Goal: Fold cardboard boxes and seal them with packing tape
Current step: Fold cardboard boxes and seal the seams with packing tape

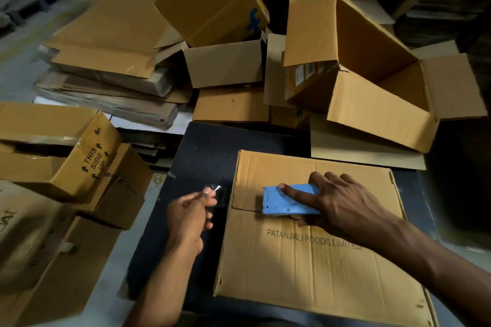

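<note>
Head view: taping station, one box under the dispenser

Head camera, item by item from the grips outward.

1. Right hand (342, 202): fingers curled over a blue tape dispenser (289, 200), forefinger stretched along its top, thumb under its near side. The dispenser's toothed end points toward the worktop's left edge; its long axis runs left to right along the flap seam.

2. Left hand (191, 210): thumb and forefinger pinched together on a clear strip of packing tape (216, 189), glinting just off the box's left edge, above the dark worktop (196, 156).

3. Closed box (313, 255): brown corrugated, flaps folded shut, lying on the right half of the worktop and reaching its near edge. Printed on the near flap: "PATANJALI FOODS LIMITED", the last letters partly hidden by the right forearm. The flap seam runs left to right under the dispenser.

4. Side box (87, 162): off the worktop's left edge, tilted, printed "THIS SIDE UP" with arrows.

5. Open box (372, 82): beyond the far right corner, tipped, flaps spread, small labels on one panel too small to read.

6. Tilted carton (215, 5): beyond the far edge, with a blue logo mark on its side.

7. Flattened cartons (106, 74): stacked beyond the far left corner.
</note>
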A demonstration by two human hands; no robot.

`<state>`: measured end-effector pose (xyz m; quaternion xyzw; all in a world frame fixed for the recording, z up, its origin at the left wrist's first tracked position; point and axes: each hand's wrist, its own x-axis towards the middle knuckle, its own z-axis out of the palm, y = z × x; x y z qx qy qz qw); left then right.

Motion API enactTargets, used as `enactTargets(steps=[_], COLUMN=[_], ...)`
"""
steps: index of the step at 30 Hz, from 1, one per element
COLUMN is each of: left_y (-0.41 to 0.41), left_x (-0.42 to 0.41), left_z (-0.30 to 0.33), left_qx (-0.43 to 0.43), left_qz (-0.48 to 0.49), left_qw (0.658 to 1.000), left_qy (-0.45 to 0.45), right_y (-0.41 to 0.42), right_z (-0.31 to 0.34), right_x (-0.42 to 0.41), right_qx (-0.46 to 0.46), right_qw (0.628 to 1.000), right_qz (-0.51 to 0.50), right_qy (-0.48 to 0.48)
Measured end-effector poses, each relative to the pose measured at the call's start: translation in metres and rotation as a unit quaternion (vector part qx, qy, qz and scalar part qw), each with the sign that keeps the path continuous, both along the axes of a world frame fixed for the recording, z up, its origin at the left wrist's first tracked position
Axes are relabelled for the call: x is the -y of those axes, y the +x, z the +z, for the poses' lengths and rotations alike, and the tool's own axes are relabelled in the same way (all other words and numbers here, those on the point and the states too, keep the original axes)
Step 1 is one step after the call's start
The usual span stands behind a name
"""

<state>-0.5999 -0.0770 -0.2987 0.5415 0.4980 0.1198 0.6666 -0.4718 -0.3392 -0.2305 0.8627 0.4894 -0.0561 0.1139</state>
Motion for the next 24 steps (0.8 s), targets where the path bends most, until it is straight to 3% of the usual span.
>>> enactTargets(steps=[7, 13, 18, 24], left_y=[-0.001, -0.011, -0.015, -0.018], left_x=[0.011, 0.005, -0.009, -0.005], left_z=[-0.007, 0.015, 0.03, 0.015], left_qx=[-0.011, 0.045, 0.079, 0.053], left_qz=[0.027, 0.071, 0.052, 0.021], left_qw=[0.999, 0.996, 0.995, 0.998], left_qy=[0.028, 0.038, 0.016, 0.035], right_y=[-0.005, -0.007, -0.02, -0.03], right_z=[0.021, 0.065, 0.094, 0.065], right_x=[-0.017, -0.032, -0.031, -0.034], right_qx=[-0.028, -0.021, -0.031, -0.024], right_qw=[0.999, 1.0, 0.999, 0.999], right_qz=[0.021, -0.003, 0.002, -0.011], right_qy=[-0.022, 0.012, 0.007, -0.017])
